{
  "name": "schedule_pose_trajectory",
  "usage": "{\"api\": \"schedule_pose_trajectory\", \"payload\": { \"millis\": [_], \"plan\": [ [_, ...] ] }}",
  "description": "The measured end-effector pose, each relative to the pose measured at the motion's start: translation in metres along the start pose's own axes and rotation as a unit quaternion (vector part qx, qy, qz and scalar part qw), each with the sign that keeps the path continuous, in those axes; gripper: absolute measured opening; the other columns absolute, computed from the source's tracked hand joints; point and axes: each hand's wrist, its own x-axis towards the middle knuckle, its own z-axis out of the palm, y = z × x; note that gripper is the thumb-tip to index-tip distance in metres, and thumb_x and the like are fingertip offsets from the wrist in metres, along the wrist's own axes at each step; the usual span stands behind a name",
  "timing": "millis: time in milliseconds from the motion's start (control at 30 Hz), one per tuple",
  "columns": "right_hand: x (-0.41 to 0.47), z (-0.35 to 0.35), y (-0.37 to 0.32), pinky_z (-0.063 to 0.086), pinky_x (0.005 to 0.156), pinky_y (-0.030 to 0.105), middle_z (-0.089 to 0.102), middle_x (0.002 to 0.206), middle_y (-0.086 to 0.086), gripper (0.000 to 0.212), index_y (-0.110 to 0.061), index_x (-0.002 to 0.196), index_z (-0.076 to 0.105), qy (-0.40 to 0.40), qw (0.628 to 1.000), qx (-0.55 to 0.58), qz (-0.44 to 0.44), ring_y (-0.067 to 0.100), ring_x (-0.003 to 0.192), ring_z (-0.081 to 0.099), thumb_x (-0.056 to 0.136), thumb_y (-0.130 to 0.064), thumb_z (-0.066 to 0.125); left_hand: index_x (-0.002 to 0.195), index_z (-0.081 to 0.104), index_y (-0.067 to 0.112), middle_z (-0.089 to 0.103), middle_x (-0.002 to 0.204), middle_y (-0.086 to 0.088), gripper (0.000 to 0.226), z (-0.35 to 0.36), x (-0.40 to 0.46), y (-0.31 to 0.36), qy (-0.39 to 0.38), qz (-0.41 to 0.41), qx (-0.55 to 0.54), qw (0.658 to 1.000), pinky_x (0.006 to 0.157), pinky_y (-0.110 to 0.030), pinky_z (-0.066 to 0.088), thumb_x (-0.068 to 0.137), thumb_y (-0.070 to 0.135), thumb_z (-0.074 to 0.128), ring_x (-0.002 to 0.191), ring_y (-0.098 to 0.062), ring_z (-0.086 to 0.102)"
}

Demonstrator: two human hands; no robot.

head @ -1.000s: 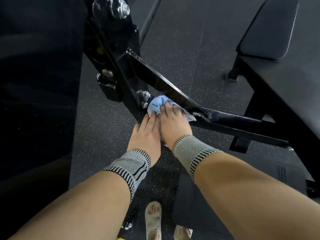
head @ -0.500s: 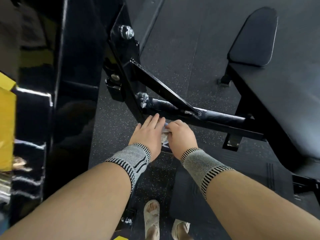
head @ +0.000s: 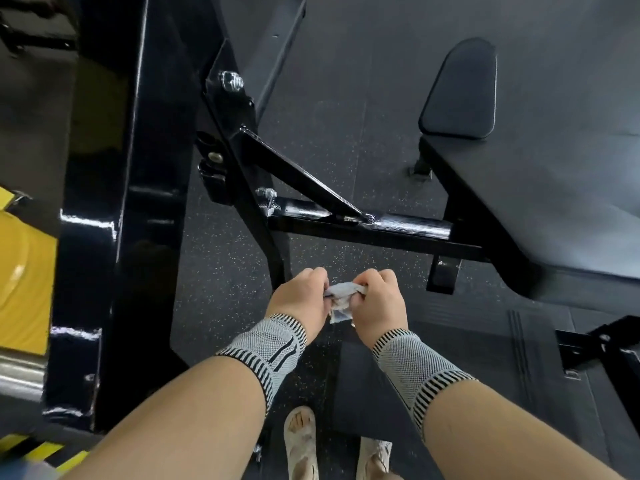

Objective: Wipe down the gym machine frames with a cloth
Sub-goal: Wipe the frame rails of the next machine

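Note:
A small pale blue-grey cloth [head: 341, 299] is bunched between my two hands, held in the air below the machine frame. My left hand [head: 298, 299] grips its left end with curled fingers. My right hand [head: 379, 301] grips its right end the same way. Both wrists wear grey knitted supports. The black gym machine frame [head: 356, 221] lies just beyond my hands: a glossy horizontal bar with a diagonal brace [head: 298, 171] welded onto it, joined to a leaning post with bolts. Neither hand touches the frame.
A wide black upright [head: 114, 202] stands at the left, with a yellow weight plate [head: 24, 282] beside it. A black padded bench [head: 540, 202] fills the right side, with a pad [head: 459, 91] behind it. Speckled rubber floor and my two feet [head: 301, 441] lie below.
My hands have pulled back from the frame bar toward me, taking the cloth off it. The cloth, earlier pressed flat under my right hand, is now bunched between both hands.

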Motion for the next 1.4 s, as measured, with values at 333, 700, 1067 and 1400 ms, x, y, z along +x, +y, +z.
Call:
{"api": "schedule_pose_trajectory", "payload": {
  "millis": [333,700,1067,1400],
  "plan": [
    [0.061,0.005,0.080,0.056,0.077,0.042,0.065,0.085,0.003,0.008,-0.020,0.083,0.056,0.111,0.918,0.270,0.269,0.025,0.082,0.065,0.083,-0.012,0.057,0.141,0.041,0.029,0.045,0.142,0.007,0.043,0.068,0.052,0.025,-0.008,-0.057,-0.083,0.995,0.100,-0.035,0.046,0.098,0.024,0.045,0.119,-0.016,0.055],
    [0.132,0.016,0.084,0.051,0.067,0.034,0.067,0.091,0.004,0.024,-0.017,0.108,0.070,-0.103,0.956,0.259,0.096,0.019,0.072,0.061,0.088,-0.015,0.058,0.149,0.033,0.027,0.031,0.155,0.007,0.056,0.109,0.104,0.050,0.017,-0.060,-0.078,0.995,0.115,-0.035,0.030,0.097,0.007,0.043,0.138,-0.018,0.035],
    [0.131,0.005,0.113,0.054,0.070,0.033,0.066,0.086,0.003,0.019,-0.024,0.078,0.060,0.098,0.967,0.164,0.169,0.019,0.073,0.061,0.091,-0.036,0.052,0.154,0.005,0.026,-0.003,0.162,0.007,0.071,0.113,0.108,0.037,0.021,-0.018,-0.021,0.999,0.119,-0.044,0.019,0.095,0.009,0.042,0.149,-0.017,-0.002],
    [0.149,0.088,0.003,0.046,0.061,0.032,0.060,0.066,0.002,0.034,-0.008,0.081,0.068,-0.050,0.984,0.171,0.008,0.019,0.063,0.056,0.098,-0.030,0.048,0.154,0.002,0.021,-0.004,0.162,0.008,0.076,0.087,0.112,-0.042,0.062,-0.080,-0.006,0.995,0.120,-0.039,0.012,0.092,0.010,0.044,0.148,-0.014,-0.006]
  ]
}}
